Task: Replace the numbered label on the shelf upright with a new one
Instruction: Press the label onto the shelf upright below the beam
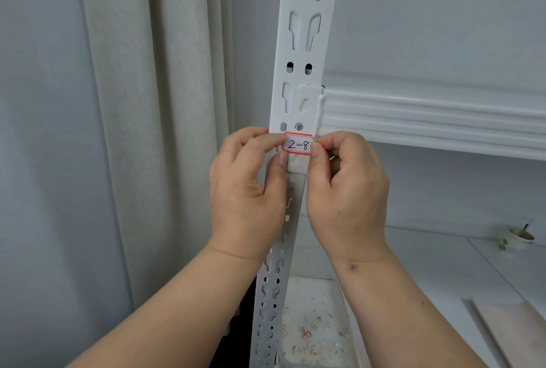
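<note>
We find the label [297, 144] at the centre of the frame, lying flat against the face of the white slotted shelf upright [301, 42]. It is white with a red scalloped border and reads "2-8" in handwriting. It sits just below the junction where the horizontal shelf beam [428, 119] hooks into the upright, and across the lower tab of that bracket.

We note the left hand [245, 187] at the label's left edge. Its grip is narrow: forefinger and thumb are curled together and meet at that edge, the forefinger tip overlapping the border and the thumb just beneath it. The remaining fingers are folded behind the upright.

We note the right hand [348, 190] at the label's right edge. Its grip is likewise narrow, thumb and forefinger pinched together and touching the border's right end, the other fingers curled into the palm. The label thus lies directly between the two grips, spanning the gap from one pinch to the other. We cannot tell whether it is fully stuck down.

At the left of the frame hangs a pale curtain [124, 102]. At lower centre, a white tray [334, 294] holds small reddish and white scraps [307, 332]. At the right edge, a small cup [517, 238] stands on a white surface.
</note>
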Demonstrator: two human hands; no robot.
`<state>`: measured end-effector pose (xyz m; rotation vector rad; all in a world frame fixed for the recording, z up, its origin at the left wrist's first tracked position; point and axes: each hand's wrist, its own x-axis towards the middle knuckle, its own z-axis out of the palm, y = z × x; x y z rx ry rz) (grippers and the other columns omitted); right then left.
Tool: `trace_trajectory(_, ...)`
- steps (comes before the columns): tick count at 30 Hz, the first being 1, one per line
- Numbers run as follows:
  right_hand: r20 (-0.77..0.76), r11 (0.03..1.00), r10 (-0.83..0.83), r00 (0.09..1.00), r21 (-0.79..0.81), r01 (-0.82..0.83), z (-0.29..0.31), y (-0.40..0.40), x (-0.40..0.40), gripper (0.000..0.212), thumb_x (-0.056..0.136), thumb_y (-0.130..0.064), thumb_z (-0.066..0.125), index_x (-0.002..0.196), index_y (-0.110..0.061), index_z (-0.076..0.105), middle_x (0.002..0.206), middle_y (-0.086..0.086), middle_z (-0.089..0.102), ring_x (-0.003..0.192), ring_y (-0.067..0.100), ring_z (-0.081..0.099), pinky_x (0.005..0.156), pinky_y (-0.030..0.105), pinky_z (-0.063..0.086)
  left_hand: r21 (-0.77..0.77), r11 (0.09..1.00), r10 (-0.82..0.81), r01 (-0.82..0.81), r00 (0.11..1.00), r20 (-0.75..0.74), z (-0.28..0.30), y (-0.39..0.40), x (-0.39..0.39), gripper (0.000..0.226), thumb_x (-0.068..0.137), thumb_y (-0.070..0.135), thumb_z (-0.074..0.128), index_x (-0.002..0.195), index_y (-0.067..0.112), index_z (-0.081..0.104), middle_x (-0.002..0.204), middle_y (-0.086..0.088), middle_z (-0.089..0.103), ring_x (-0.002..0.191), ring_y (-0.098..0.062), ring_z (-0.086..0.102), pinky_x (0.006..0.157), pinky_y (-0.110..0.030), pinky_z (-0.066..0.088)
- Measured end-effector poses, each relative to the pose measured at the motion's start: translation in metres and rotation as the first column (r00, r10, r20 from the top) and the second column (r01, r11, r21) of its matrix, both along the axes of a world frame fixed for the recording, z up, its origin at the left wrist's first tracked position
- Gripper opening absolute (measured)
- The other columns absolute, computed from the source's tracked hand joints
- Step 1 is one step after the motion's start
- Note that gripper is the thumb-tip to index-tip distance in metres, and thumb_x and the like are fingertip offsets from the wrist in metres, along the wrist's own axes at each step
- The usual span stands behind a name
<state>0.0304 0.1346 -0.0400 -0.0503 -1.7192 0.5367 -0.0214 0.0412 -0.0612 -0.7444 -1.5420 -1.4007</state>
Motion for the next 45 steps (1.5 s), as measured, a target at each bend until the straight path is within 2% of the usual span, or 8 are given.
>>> trace_trajectory(10, 0.014, 1.000, 0.009, 1.000, 0.026, -0.009, -0.001, -0.002, 0.001, 0.006, 0.089, -0.015, 0.057, 0.088, -0.009, 0.060, 0.081, 0.000, 0.061, 0.068, 0.017, 0.054, 0.060, 0.025, 0.039, -0.105, 0.992, 0.059, -0.074, 0.988, -0.142, -0.003, -0.004, -0.010, 0.029, 0.091, 0.013, 0.062, 0.115, 0.028, 0.060, 0.112, 0.002, 0.056, 0.101, -0.025, 0.062, 0.084, -0.053, 0.050)
trace_trajectory(18, 0.002, 1.000, 0.018, 1.000, 0.021, -0.018, -0.003, -0.001, -0.002, 0.005, 0.089, -0.013, 0.058, 0.086, -0.008, 0.060, 0.082, 0.001, 0.060, 0.069, 0.019, 0.055, 0.060, 0.027, 0.040, -0.068, 0.996, 0.045, -0.055, 0.989, -0.144, 0.003, -0.001, -0.013, 0.020, 0.091, 0.015, 0.064, 0.106, 0.028, 0.062, 0.102, -0.001, 0.055, 0.092, -0.022, 0.058, 0.079, -0.052, 0.050)
trace_trajectory(25, -0.005, 1.000, 0.024, 1.000, 0.004, -0.024, -0.005, -0.002, -0.005, 0.007, 0.090, -0.014, 0.058, 0.088, -0.007, 0.060, 0.084, 0.002, 0.061, 0.071, 0.018, 0.055, 0.061, 0.025, 0.041, -0.025, 1.000, 0.010, -0.013, 0.993, -0.118, 0.010, 0.002, -0.014, 0.010, 0.086, 0.003, 0.068, 0.094, 0.006, 0.072, 0.094, -0.008, 0.052, 0.085, -0.024, 0.056, 0.073, -0.041, 0.051)
trace_trajectory(31, 0.008, 0.999, 0.029, 1.000, -0.030, -0.028, -0.007, -0.002, -0.006, 0.007, 0.090, -0.015, 0.057, 0.090, -0.009, 0.060, 0.085, 0.001, 0.060, 0.074, 0.013, 0.052, 0.063, 0.021, 0.039, -0.054, 0.998, 0.027, -0.030, 0.998, -0.051, 0.013, 0.003, -0.009, 0.010, 0.086, 0.002, 0.067, 0.094, 0.006, 0.071, 0.098, -0.004, 0.049, 0.086, -0.020, 0.056, 0.079, -0.022, 0.048)
trace_trajectory(36, 0.037, 0.998, 0.031, 0.999, -0.047, -0.029, -0.007, -0.003, -0.005, 0.008, 0.090, -0.018, 0.056, 0.090, -0.011, 0.059, 0.085, -0.002, 0.060, 0.074, 0.011, 0.050, 0.062, 0.019, 0.035, -0.064, 0.998, 0.025, -0.022, 0.998, 0.051, 0.013, 0.000, -0.004, 0.006, 0.084, 0.003, 0.065, 0.087, 0.008, 0.066, 0.093, -0.005, 0.053, 0.086, 0.005, 0.046, 0.079, -0.004, 0.035)
trace_trajectory(39, 0.055, 0.999, 0.032, 0.998, -0.040, -0.029, -0.005, -0.003, -0.004, 0.008, 0.091, -0.019, 0.056, 0.090, -0.012, 0.059, 0.086, -0.002, 0.060, 0.073, 0.012, 0.051, 0.062, 0.023, 0.038, -0.055, 0.998, 0.014, -0.010, 0.998, 0.068, 0.008, -0.002, -0.001, 0.007, 0.086, 0.006, 0.065, 0.091, 0.012, 0.064, 0.092, -0.005, 0.056, 0.087, 0.008, 0.047, 0.081, -0.004, 0.034)
trace_trajectory(42, 0.065, 0.999, 0.033, 0.997, -0.027, -0.032, -0.005, -0.002, -0.003, 0.009, 0.091, -0.020, 0.055, 0.091, -0.011, 0.059, 0.086, -0.001, 0.061, 0.073, 0.014, 0.053, 0.063, 0.028, 0.041, -0.059, 0.998, 0.012, -0.010, 0.999, 0.041, 0.009, -0.001, 0.000, 0.012, 0.087, 0.007, 0.065, 0.099, 0.012, 0.066, 0.094, -0.005, 0.056, 0.087, -0.001, 0.050, 0.082, -0.005, 0.035)
trace_trajectory(45, 0.053, 0.999, 0.035, 0.998, -0.023, -0.034, -0.005, -0.001, -0.003, 0.008, 0.091, -0.018, 0.055, 0.090, -0.011, 0.058, 0.085, -0.001, 0.060, 0.073, 0.011, 0.050, 0.062, 0.027, 0.040, -0.071, 0.997, 0.022, -0.023, 1.000, -0.008, 0.011, -0.001, -0.006, 0.014, 0.090, 0.012, 0.064, 0.101, 0.021, 0.065, 0.096, -0.007, 0.057, 0.085, -0.013, 0.054, 0.079, -0.023, 0.046)
